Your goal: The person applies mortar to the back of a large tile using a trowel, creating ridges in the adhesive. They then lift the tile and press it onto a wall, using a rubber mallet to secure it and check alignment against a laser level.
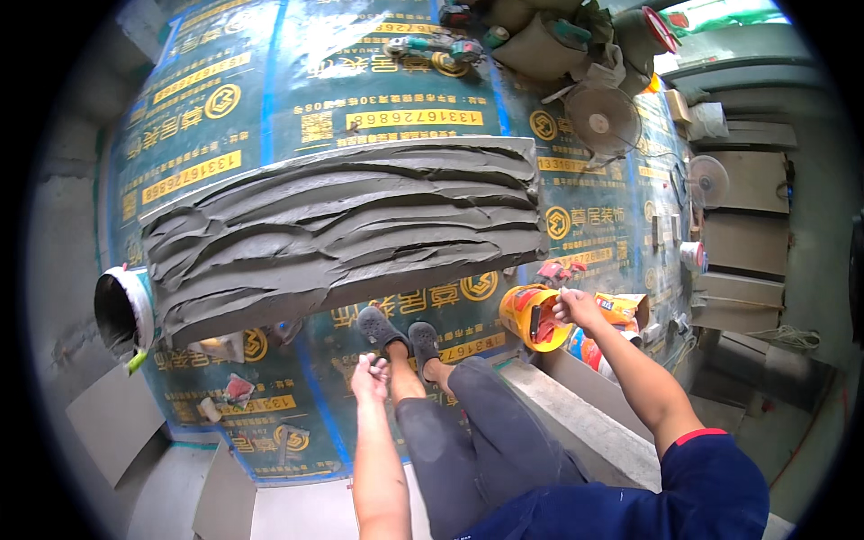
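A long slab spread with grey, ridged mortar lies across the view in front of me, above my feet in grey clogs. My left hand hangs below the slab near my left leg, fingers curled; what they hold, if anything, is unclear. My right hand is raised at the rim of a yellow bucket, fingertips pinched together on something too small to name. A dark-handled tool and something red show inside the bucket. A white bucket stands on its own at the slab's left end.
The floor has printed green protective sheeting. Power tools, sacks and two fans sit farther off. A red tool and packages are by the yellow bucket, beside a concrete ledge. Boards line the right.
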`<state>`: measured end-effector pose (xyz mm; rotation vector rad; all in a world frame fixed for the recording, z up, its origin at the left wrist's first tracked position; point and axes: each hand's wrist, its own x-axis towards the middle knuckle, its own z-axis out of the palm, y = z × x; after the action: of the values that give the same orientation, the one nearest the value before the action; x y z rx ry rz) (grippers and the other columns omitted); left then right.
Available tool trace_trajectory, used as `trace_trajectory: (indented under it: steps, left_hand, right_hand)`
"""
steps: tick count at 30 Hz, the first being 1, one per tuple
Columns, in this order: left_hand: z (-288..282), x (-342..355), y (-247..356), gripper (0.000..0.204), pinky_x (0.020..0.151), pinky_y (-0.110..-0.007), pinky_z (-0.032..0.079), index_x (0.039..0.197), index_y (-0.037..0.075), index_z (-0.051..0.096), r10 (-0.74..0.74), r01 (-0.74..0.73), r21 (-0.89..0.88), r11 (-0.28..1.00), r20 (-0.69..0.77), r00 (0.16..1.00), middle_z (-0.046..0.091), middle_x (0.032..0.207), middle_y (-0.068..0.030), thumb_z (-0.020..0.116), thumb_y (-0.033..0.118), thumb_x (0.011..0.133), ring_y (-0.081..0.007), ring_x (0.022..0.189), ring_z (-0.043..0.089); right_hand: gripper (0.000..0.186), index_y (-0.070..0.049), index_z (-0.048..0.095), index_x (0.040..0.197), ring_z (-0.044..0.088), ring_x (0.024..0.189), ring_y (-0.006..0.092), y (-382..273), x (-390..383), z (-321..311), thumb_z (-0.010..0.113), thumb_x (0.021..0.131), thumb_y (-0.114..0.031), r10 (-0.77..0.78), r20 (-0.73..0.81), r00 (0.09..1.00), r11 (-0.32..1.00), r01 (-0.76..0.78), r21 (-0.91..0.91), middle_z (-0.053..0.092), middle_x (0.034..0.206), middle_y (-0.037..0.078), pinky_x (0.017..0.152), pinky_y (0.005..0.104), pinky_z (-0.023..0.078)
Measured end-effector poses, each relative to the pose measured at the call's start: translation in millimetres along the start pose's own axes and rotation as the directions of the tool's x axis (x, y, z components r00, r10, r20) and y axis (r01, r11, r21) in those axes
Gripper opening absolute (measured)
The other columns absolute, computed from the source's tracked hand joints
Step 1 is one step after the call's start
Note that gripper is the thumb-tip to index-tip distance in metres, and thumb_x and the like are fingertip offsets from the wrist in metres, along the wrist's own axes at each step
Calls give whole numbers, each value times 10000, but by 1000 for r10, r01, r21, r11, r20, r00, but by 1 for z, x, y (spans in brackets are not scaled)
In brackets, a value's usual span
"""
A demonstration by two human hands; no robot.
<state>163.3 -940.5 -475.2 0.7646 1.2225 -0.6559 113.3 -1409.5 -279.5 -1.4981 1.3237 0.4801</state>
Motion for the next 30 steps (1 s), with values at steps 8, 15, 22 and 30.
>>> trace_trajectory:
  steps: [8,15,22,30]
  left_hand:
    - [47,41,58,361,990,-502,394,1095,87,562,50,-109,-383,917,-160,986,630,1083,-75,431,395,961,-277,1166,523]
    - [136,87,34,582,1046,-460,298,1136,134,560,173,-137,-623,770,-3,985,573,1142,-38,367,643,928,-242,1110,497]
    - [112,92,25,506,1015,-464,373,1135,125,589,386,-391,-650,651,-160,909,606,1161,-32,446,568,937,-250,1123,530]
    - [144,87,43,536,1061,-485,348,1243,104,539,297,-490,-524,696,-411,862,574,1280,-37,317,523,994,-251,1198,512]
  right_hand:
    - [467,-28,625,1068,659,750,172,-36,144,-34,384,986,-420,-98,-136,986,955,55,-290,685,939,121,661,308,519]
    - [795,-57,569,1239,573,707,106,-53,329,-203,441,850,-738,10,-217,976,999,-1,40,663,942,22,573,238,413]
    - [482,-150,569,1012,470,718,119,-49,401,-119,519,892,-614,58,492,869,913,-245,326,561,835,-38,640,302,342]
    - [321,-152,628,1036,635,817,153,-77,353,-73,556,943,-451,89,380,921,878,-252,406,679,931,-21,685,317,487]
